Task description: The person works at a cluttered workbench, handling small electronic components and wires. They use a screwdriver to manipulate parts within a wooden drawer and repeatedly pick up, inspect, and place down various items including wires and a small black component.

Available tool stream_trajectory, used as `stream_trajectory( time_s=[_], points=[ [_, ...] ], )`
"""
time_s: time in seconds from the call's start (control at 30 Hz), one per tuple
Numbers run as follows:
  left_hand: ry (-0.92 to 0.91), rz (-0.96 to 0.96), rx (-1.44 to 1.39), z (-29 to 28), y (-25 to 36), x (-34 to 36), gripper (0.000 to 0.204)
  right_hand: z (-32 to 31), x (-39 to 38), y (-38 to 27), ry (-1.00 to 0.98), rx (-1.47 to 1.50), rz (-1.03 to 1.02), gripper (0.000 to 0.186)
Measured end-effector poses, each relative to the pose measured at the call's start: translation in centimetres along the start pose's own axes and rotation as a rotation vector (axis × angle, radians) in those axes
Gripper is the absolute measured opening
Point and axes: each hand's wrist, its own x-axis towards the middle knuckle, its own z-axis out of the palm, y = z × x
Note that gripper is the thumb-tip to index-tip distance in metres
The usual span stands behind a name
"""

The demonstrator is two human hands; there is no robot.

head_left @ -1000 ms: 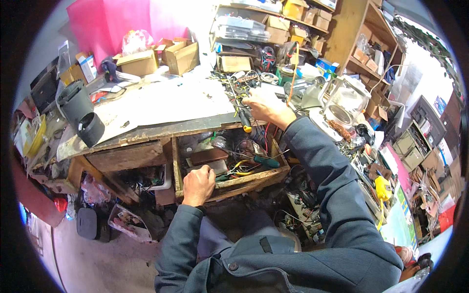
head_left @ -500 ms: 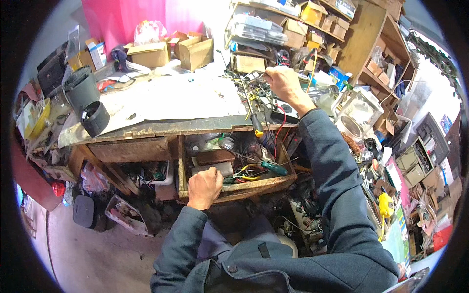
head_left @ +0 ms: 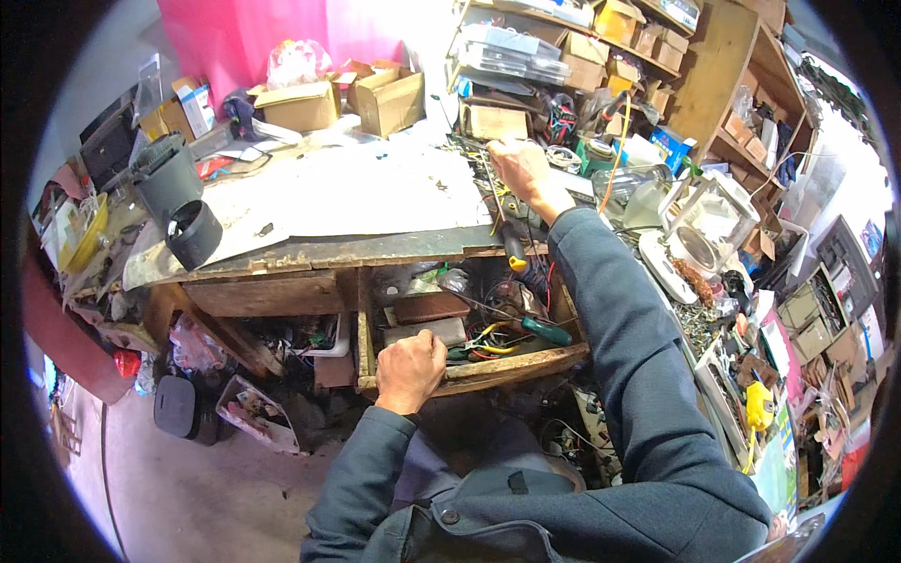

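My left hand is closed over the front rim of a pulled-out wooden drawer, near its left corner. Inside lie pliers with yellow handles, a screwdriver with a green handle, a brown block-like case and tangled wires. Over the bench's right end, my right hand is closed among a pile of small tools and cables. Its fingertips are hidden, so what it holds, if anything, cannot be seen. Beside it, a screwdriver with a black and yellow handle sticks out past the bench edge.
A white sheet covers much of the bench. Black cylindrical containers stand at its left, open cardboard boxes at the back. Packed shelves rise behind on the right. A clear-sided appliance and heaped parts crowd my right arm.
My right hand has shifted left over the tool pile, closer to the black and yellow screwdriver. My left hand stays at the drawer rim. The whole view has shifted slightly.
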Motion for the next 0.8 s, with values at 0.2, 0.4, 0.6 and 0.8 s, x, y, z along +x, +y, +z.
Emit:
stream_trajectory(
  time_s=[0.2,0.4,0.6,0.8],
  points=[
    [0.002,0.008,-0.011,0.3,-0.2,0.1,0.028,3.5,-1.1,0.5,-0.199,-0.078,-0.035,0.013],
    [0.001,0.004,-0.014,0.4,0.1,0.2,0.03,1.2,-1.9,-1.1,-0.181,0.056,0.093,0.011],
    [0.014,-0.008,0.002,0.4,0.0,-0.1,0.028,-3.4,-3.1,-4.9,-0.623,0.156,0.145,0.025],
    [0.03,-0.015,-0.001,0.9,-0.3,0.0,0.028,-3.4,-2.7,-4.5,-0.674,0.247,0.241,0.042]
  ],
)
